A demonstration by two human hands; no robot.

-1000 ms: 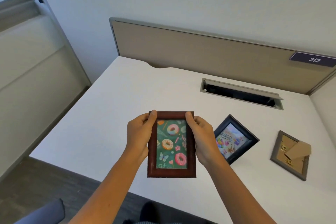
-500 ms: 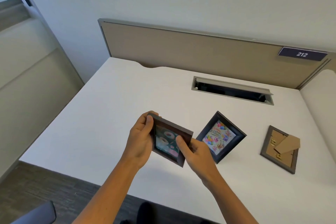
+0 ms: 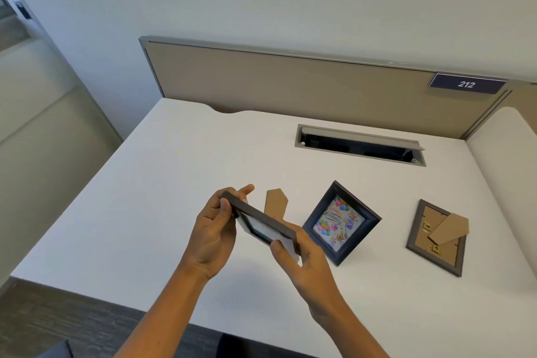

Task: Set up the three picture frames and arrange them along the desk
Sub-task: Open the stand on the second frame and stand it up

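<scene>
fingers (image 3: 223,209) of the left hand (image 3: 213,237) and right hand (image 3: 305,263) are clamped on the brown frame (image 3: 261,222), held tilted above the white worktop (image 3: 162,183), its cardboard stand (image 3: 276,203) sticking out behind. at three o'clock of it the blue birthday frame (image 3: 341,222) stands propped; farther that way the grey frame (image 3: 436,237) lies face down.

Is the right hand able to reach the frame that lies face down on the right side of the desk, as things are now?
Probably not at once. The right hand and the left hand both hold the dark frame. The path to the face-down frame looks free; only the birthday frame stands beside it.
</scene>
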